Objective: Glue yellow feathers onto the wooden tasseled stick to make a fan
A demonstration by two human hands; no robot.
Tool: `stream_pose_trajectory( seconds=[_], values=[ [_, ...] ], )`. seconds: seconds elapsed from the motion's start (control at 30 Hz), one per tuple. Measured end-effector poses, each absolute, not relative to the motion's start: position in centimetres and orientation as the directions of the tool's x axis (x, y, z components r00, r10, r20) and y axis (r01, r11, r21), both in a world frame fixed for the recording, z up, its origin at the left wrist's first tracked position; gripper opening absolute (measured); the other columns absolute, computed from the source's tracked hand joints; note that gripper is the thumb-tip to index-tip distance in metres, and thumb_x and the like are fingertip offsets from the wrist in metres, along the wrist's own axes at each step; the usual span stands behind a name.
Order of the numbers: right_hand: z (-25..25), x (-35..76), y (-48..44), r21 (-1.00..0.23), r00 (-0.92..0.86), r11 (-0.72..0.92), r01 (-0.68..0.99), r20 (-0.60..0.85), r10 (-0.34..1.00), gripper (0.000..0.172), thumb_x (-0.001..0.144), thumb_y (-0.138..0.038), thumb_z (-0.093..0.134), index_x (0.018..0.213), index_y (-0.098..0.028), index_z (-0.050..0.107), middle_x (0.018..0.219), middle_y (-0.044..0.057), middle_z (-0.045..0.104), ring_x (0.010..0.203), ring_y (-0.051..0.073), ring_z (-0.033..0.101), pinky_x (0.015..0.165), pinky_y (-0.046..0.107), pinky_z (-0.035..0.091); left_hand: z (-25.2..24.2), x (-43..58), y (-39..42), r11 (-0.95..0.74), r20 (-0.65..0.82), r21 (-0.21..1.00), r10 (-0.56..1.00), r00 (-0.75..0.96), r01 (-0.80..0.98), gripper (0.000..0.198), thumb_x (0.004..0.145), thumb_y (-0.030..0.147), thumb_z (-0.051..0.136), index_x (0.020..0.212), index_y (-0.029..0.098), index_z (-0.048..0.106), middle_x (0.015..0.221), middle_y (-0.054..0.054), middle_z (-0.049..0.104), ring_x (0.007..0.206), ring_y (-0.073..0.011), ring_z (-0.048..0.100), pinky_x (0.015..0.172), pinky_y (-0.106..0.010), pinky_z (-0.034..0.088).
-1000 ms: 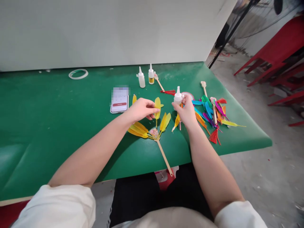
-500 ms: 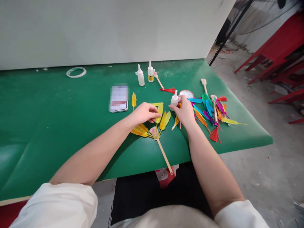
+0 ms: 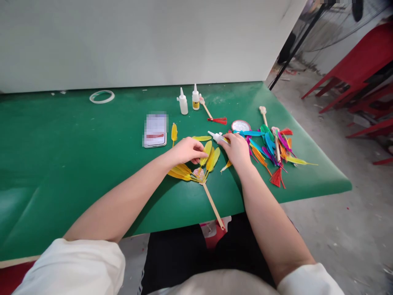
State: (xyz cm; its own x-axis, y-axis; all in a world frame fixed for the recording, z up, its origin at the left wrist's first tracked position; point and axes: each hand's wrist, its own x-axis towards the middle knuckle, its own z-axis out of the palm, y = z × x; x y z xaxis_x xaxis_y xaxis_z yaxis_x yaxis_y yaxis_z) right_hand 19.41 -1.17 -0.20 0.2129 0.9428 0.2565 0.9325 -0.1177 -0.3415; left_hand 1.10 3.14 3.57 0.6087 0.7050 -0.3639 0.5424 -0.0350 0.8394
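Note:
Fingers of my left hand (image 3: 190, 150) pinch a yellow feather (image 3: 206, 152) whose quill reaches down to the pinkish head (image 3: 199, 174) of a feather fan. Other yellow feathers (image 3: 181, 172) spread from that head, and the fan's pale wooden handle (image 3: 213, 205) points toward me past the table edge. In my right hand (image 3: 238, 148) is a small white glue bottle (image 3: 216, 136), tilted over with its nozzle toward the left. Loose yellow feathers lie close by, one of them (image 3: 226, 166) under the right hand and another (image 3: 201, 138) beyond the left fingers.
Two more glue bottles (image 3: 183, 104) stand toward the back, beside a wooden stick with a red tassel (image 3: 218, 121). A phone (image 3: 155, 130) and a tape ring (image 3: 102, 97) lie left. Coloured feathers (image 3: 270, 143) are piled right, near a round white-and-red item (image 3: 241, 125).
My right hand has tipped the glue bottle from upright to lying over, its nozzle now toward the left. My left hand stays at the yellow feather.

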Motion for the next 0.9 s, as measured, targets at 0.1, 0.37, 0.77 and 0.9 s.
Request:
stream_pose_trajectory(
  seconds=[0.1, 0.37, 0.77, 0.9],
  values=[
    [-0.3, 19.5, -1.2, -0.300, 0.204, -0.114, 0.947, 0.287, 0.936, 0.034, 0.084, -0.040, 0.047, 0.100, -0.016, 0.065, 0.093, 0.012, 0.064, 0.086, 0.024, 0.056, 0.074, 0.033, 0.040, 3.5, 1.1, 3.2, -0.015, -0.375, 0.841, 0.704, 0.603, 0.541, 0.014, 0.069, 0.025, 0.067, 0.071, 0.012, 0.062, 0.055, -0.001, 0.061, 0.053, -0.0118, 0.061, 0.051, -0.022, 0.052],
    [-0.9, 19.7, -1.3, -0.249, 0.179, -0.080, 0.965, 0.406, 0.896, 0.039, 0.077, -0.042, 0.055, 0.102, -0.014, 0.065, 0.091, 0.013, 0.065, 0.086, 0.028, 0.052, 0.075, 0.039, 0.041, 3.1, 0.7, 3.5, 0.003, -0.371, 0.864, 0.680, 0.632, 0.503, 0.017, 0.067, 0.029, 0.068, 0.069, 0.013, 0.061, 0.055, -0.001, 0.061, 0.053, -0.0118, 0.061, 0.052, -0.022, 0.053],
    [-0.4, 19.8, -1.5, -0.356, 0.236, -0.077, 0.931, 0.429, 0.872, 0.039, 0.078, -0.037, 0.055, 0.110, -0.015, 0.061, 0.100, 0.014, 0.063, 0.093, 0.029, 0.050, 0.082, 0.043, 0.039, 3.0, 0.4, 3.8, 0.048, -0.362, 0.888, 0.684, 0.633, 0.457, 0.018, 0.066, 0.028, 0.070, 0.069, 0.012, 0.062, 0.055, -0.002, 0.061, 0.054, -0.0108, 0.061, 0.054, -0.021, 0.052],
    [0.7, 19.4, -3.4, -0.434, 0.264, -0.021, 0.901, 0.510, 0.819, 0.027, 0.080, -0.032, 0.052, 0.099, -0.018, 0.064, 0.097, 0.010, 0.064, 0.094, 0.026, 0.050, 0.085, 0.041, 0.040, 3.4, 0.6, 3.7, 0.068, -0.378, 0.884, 0.689, 0.619, 0.463, 0.014, 0.068, 0.024, 0.069, 0.069, 0.011, 0.062, 0.055, -0.002, 0.062, 0.053, -0.0098, 0.060, 0.054, -0.020, 0.052]
  ],
)
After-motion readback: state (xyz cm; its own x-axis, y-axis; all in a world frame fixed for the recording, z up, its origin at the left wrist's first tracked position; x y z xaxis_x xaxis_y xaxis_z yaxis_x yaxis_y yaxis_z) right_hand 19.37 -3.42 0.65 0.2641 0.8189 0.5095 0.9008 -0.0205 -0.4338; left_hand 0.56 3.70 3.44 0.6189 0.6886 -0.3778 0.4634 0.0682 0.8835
